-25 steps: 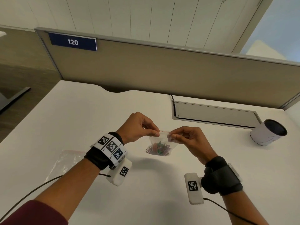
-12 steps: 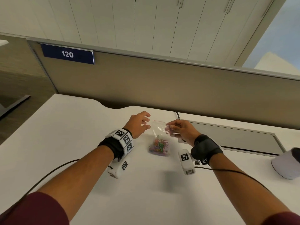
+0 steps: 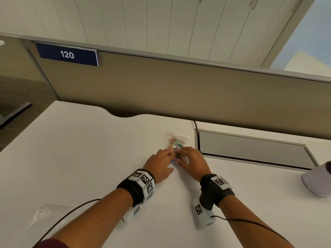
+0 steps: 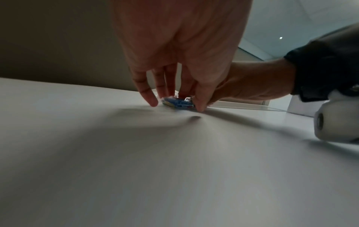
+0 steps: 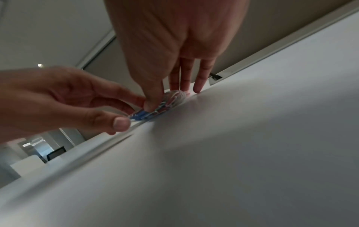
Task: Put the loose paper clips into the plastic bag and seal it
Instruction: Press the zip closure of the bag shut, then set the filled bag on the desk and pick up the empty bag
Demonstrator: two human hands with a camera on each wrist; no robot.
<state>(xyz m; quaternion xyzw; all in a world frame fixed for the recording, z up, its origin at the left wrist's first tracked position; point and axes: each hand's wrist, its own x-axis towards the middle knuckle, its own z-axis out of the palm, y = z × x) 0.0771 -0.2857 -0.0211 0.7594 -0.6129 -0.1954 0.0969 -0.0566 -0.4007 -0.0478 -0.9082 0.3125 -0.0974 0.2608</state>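
White desk (image 3: 89,158), tan partition behind with a "120" sign (image 3: 67,54) upper left of the head view. Plastic bag (image 3: 177,140) lies flat at frame center, colored paper clips (image 3: 176,143) inside. Left hand (image 3: 159,165) and right hand (image 3: 192,161) sit on its near end, fingers straight, pressing down on it. Second clear bag (image 3: 48,212) lower left. White cup (image 3: 317,181) at right edge.
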